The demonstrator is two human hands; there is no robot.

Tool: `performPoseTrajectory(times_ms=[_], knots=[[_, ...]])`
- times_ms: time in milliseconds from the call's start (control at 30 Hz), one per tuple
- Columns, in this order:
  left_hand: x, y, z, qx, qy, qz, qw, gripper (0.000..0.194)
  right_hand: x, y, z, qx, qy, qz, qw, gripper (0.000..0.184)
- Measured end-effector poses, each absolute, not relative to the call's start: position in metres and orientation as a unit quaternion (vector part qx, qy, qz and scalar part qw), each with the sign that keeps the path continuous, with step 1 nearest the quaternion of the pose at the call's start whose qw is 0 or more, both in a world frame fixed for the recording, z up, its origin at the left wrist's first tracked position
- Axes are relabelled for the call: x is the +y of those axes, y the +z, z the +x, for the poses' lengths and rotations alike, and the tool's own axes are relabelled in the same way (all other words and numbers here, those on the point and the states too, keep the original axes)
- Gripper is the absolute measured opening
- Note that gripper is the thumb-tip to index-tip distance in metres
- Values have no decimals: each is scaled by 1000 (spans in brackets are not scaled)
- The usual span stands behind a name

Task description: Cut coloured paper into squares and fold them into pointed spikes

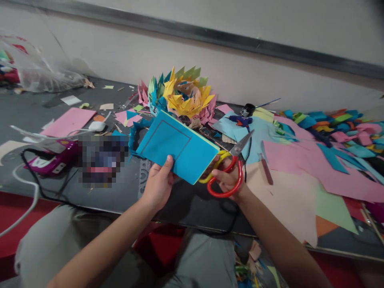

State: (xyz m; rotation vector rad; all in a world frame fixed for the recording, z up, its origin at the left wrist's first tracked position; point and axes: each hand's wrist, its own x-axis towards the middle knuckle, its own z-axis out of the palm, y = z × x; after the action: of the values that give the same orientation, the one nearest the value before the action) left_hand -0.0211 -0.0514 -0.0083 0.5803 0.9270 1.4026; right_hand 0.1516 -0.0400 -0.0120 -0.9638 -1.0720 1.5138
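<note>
One marked blue paper (180,148), likely light, bendy, best held by edges: left hand (158,185) pinches near edge, right hand (227,181) grips scissors (239,147).

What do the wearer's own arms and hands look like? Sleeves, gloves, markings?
Left hand and right hand: human, ungloved. Left forearm and right forearm: slim, tapering to the wrist, with no sleeve, watch, band or marking visible. Some fingers are hidden, so rings can't be ruled out. Upper arms out of frame.
</note>
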Motion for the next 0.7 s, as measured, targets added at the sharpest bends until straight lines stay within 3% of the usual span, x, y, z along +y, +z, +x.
performPoseTrajectory(times_ms=[100, 267, 400, 500, 700], knots=[[-55, -12, -23, 424, 596, 308, 609, 34, -43, -11, 146, -466, 583, -430, 509, 26], [-45, -1, -55, 455, 614, 468, 444, 38, -37, -6, 159, -474, 547, -464, 511, 25], [-40, 12, -71, 419, 409, 591, 555, 12, -32, -7, 170, -438, 541, -469, 544, 33], [-44, 12, -68, 395, 290, 624, 609, 21, -31, -9, 174, -428, 553, -469, 540, 33], [-46, 17, -61, 453, 407, 606, 512, 20, -27, -3, 173, -424, 503, -457, 599, 32]])
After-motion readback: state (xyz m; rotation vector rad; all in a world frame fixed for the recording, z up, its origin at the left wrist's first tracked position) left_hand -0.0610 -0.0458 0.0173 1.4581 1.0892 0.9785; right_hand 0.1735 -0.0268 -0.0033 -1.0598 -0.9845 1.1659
